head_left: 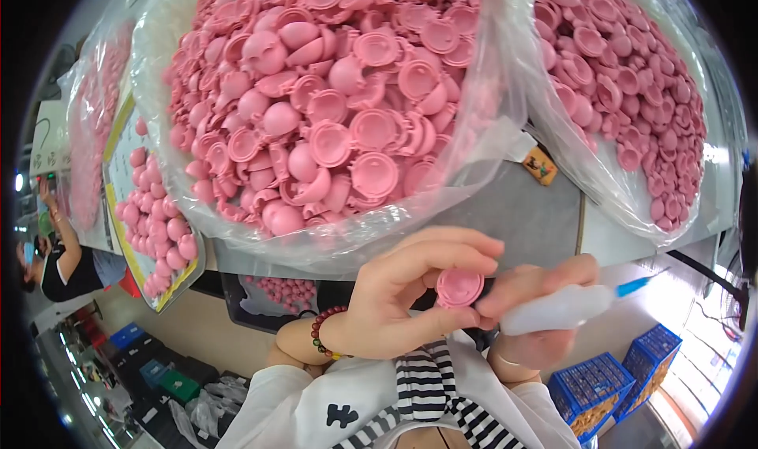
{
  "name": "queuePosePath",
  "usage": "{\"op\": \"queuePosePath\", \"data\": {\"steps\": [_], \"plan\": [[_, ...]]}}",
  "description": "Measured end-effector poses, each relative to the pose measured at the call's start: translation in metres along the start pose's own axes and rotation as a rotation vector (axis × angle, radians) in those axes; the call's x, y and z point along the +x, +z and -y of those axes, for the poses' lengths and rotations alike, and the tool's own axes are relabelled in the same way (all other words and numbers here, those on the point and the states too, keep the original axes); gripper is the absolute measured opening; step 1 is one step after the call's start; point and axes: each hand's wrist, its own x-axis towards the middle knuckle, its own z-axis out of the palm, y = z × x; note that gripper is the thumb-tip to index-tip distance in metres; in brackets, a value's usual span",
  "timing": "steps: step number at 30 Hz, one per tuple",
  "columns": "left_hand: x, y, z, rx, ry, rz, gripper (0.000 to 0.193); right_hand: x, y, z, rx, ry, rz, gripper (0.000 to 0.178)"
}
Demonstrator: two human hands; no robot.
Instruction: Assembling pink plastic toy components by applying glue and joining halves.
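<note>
Three pink-filled bags: one at 10 o'clock, (pixel 95 117) one big at 12, (pixel 474 172) one at 2. (pixel 614 187) One yellow-edged tray (pixel 178 285) at 9, pink balls (pixel 158 229) too many to count. Your left hand (pixel 391 297) pinches one pink half-shell (pixel 460 289), hollow side showing; round, no long axis. Your right hand (pixel 524 286) grips one white bottle (pixel 562 310). Right fingertips sit just beside the shell; contact, can't tell. Bottle's at the shell's 3-4 o'clock, long axis 8-to-2; blue nozzle (pixel 633 285) points away, 2-3 o'clock.

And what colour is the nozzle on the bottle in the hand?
The bottle has a bright blue nozzle, seen best in the head view.
</note>
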Motion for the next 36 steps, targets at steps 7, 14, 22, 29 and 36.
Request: {"op": "queuePosePath", "data": {"steps": [7,14,22,29,36], "plan": [[0.002,0.004,0.007,-0.160,-0.091,0.077,0.050,0.006,-0.006,-0.006,-0.247,-0.169,-0.215,0.056],[0.001,0.006,0.013,-0.289,-0.013,0.031,0.051,0.016,-0.035,0.014,-0.365,-0.662,0.122,0.050],[-0.002,0.004,0.013,-0.231,0.013,-0.009,0.042,0.013,-0.019,0.021,-0.726,-0.738,0.214,0.058],[-0.004,0.002,0.013,-0.222,0.019,-0.009,0.041,0.015,-0.018,0.018,-0.770,-0.711,0.242,0.060],[-0.004,0.003,0.014,-0.200,0.009,0.001,0.041,0.010,-0.018,0.017,-0.753,-0.726,0.122,0.061]]}}
